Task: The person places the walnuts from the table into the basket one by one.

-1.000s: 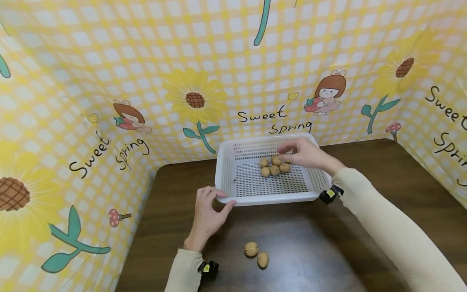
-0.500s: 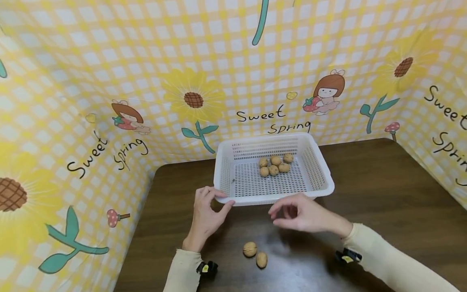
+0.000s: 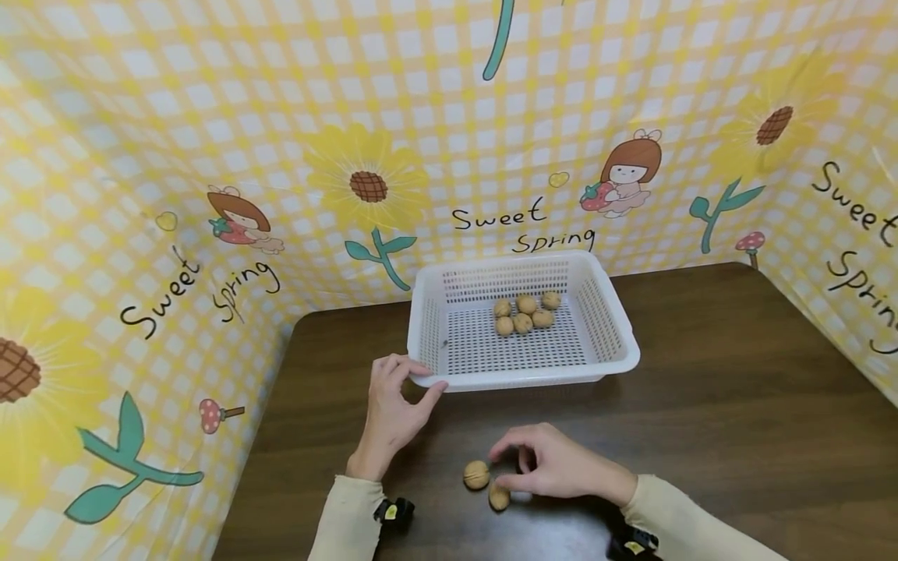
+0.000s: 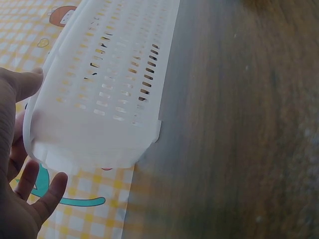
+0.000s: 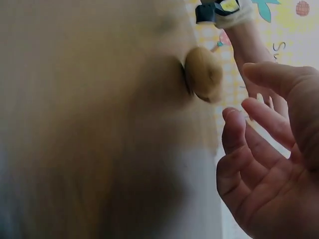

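A white perforated plastic basket (image 3: pixel 533 379) stands at the far side of the table, with several walnuts (image 3: pixel 522 323) grouped inside. My left hand (image 3: pixel 387 413) holds its near left corner; in the left wrist view the thumb lies over the basket's rim (image 4: pixel 37 107) with the fingers around the corner. On the table in front are two loose walnuts, a rounder walnut (image 3: pixel 476 474) on the left and another walnut (image 3: pixel 499 499) beside it. Over the second one hovers my right hand (image 3: pixel 557 465), thumb and fingers spread apart with nothing between them. In the right wrist view a walnut (image 5: pixel 203 72) shows just beyond the fingertips.
Brown wood-grain tabletop (image 3: pixel 708 374) surrounds the basket. A yellow checked cloth (image 3: pixel 449 101) with flowers and cartoon figures hangs behind and at both sides. Each wrist wears a small black camera, such as the left one (image 3: pixel 394 511).
My right hand has drawn back from inside the basket, over its front rim, down to the loose walnuts. A walnut now shows where the hand was. My left hand stays at the corner.
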`<move>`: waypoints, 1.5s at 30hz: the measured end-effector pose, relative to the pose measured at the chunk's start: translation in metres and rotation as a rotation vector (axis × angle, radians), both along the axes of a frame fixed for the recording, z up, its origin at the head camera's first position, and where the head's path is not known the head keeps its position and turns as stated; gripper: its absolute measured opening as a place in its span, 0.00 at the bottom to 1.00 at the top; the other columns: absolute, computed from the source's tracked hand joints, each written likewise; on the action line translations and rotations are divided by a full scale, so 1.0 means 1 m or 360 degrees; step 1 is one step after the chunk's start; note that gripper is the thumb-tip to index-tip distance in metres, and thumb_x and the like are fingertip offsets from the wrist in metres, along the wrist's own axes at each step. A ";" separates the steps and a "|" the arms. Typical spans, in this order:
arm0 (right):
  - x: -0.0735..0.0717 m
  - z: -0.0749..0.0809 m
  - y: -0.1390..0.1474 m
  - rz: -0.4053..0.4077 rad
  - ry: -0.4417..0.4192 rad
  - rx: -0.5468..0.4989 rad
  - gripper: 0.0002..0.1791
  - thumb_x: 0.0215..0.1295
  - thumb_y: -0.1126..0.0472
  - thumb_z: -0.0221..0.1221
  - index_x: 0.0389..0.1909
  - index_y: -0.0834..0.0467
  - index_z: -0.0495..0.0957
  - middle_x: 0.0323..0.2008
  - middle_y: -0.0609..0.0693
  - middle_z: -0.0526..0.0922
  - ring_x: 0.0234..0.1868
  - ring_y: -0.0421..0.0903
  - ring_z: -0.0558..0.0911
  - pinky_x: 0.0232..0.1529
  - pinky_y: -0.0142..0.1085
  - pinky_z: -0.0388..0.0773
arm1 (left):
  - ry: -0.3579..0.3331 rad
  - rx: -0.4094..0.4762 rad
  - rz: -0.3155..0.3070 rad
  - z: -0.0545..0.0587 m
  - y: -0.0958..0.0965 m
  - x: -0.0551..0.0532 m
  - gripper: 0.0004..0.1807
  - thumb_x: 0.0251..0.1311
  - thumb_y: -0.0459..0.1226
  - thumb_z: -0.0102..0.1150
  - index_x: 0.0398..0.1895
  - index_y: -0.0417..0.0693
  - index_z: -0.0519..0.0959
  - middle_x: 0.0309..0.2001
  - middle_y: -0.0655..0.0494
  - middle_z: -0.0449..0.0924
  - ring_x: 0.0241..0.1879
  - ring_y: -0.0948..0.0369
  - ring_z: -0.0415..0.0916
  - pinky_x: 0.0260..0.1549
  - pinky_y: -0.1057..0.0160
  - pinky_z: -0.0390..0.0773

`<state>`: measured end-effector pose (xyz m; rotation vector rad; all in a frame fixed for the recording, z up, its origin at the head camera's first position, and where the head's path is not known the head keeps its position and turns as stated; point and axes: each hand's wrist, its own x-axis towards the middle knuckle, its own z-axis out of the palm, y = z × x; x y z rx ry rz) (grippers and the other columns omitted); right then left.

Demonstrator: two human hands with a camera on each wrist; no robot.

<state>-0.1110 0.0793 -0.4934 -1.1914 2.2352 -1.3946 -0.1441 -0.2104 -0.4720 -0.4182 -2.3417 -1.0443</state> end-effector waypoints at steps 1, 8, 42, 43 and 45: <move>0.001 -0.002 -0.003 -0.0004 0.0014 0.0015 0.15 0.69 0.52 0.72 0.52 0.52 0.87 0.33 0.45 0.88 0.23 0.25 0.74 0.27 0.25 0.76 | 0.0002 -0.0004 -0.0003 0.000 0.000 0.000 0.14 0.52 0.40 0.83 0.35 0.52 0.84 0.41 0.55 0.81 0.51 0.51 0.70 0.52 0.52 0.70; 0.004 -0.005 -0.020 -0.0080 0.0148 0.0210 0.21 0.65 0.47 0.74 0.55 0.49 0.85 0.29 0.43 0.84 0.20 0.24 0.73 0.27 0.23 0.74 | -0.0008 -0.0006 -0.0003 0.002 0.001 0.000 0.14 0.53 0.41 0.83 0.36 0.52 0.84 0.41 0.56 0.81 0.52 0.51 0.70 0.53 0.54 0.69; -0.004 0.036 -0.035 -0.0003 0.0083 0.0134 0.13 0.65 0.54 0.74 0.49 0.48 0.88 0.35 0.38 0.85 0.19 0.25 0.71 0.23 0.24 0.73 | -0.0021 -0.0016 0.0010 0.000 -0.002 0.001 0.14 0.53 0.41 0.83 0.36 0.52 0.85 0.41 0.55 0.81 0.51 0.52 0.70 0.53 0.53 0.69; -0.006 0.043 -0.035 0.0017 0.0100 0.0137 0.13 0.65 0.54 0.74 0.50 0.48 0.88 0.36 0.38 0.85 0.19 0.25 0.71 0.23 0.25 0.74 | -0.0020 -0.0016 0.0010 0.000 -0.002 0.000 0.14 0.53 0.41 0.83 0.36 0.52 0.85 0.41 0.55 0.81 0.51 0.52 0.70 0.52 0.53 0.69; -0.010 0.056 -0.034 0.0051 0.0143 0.0143 0.14 0.64 0.55 0.74 0.51 0.48 0.88 0.36 0.39 0.85 0.19 0.25 0.71 0.22 0.25 0.74 | -0.0009 -0.0020 0.0004 -0.001 -0.001 0.000 0.13 0.53 0.41 0.83 0.36 0.52 0.85 0.41 0.55 0.81 0.51 0.51 0.70 0.52 0.53 0.69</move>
